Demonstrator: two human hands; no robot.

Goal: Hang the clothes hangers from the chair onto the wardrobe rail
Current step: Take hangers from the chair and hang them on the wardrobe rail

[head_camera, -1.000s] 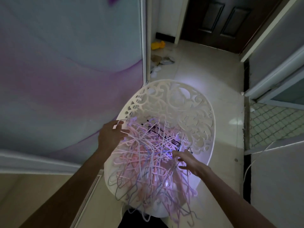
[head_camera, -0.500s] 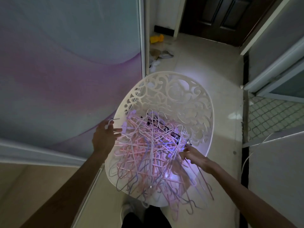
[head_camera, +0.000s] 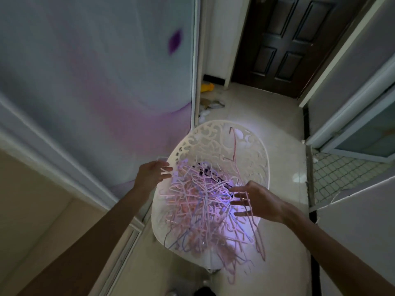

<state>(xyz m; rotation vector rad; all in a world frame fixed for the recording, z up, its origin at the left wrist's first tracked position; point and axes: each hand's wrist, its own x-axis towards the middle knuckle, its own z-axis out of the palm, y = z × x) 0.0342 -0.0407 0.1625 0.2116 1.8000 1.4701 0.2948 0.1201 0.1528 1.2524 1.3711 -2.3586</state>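
Note:
A tangled heap of thin pink, white and purple hangers (head_camera: pixel 198 210) fills the seat of a white openwork chair (head_camera: pixel 252 154). My left hand (head_camera: pixel 152 175) is at the chair's left rim, its fingers closed around a pale hanger wire. At the heap's right side, my right hand (head_camera: pixel 257 199) holds a pink hanger (head_camera: pixel 234 146) between loosely spread fingers. That hanger stands up in front of the chair back, and its lower part trails past the seat's front edge. The wardrobe rail is out of view.
A sliding wardrobe door (head_camera: pixel 96 82) with a purple pattern stands on the left, its bottom track running by the chair. A dark wooden door (head_camera: pixel 284 39) closes the passage ahead. Small clutter (head_camera: pixel 208 97) lies on the pale tiled floor. Another door frame (head_camera: pixel 350 116) is on the right.
My view has tilted up. The right hand has lifted a pink hanger out of the heap, so it now stands against the chair back. The left hand has drawn slightly left off the pile.

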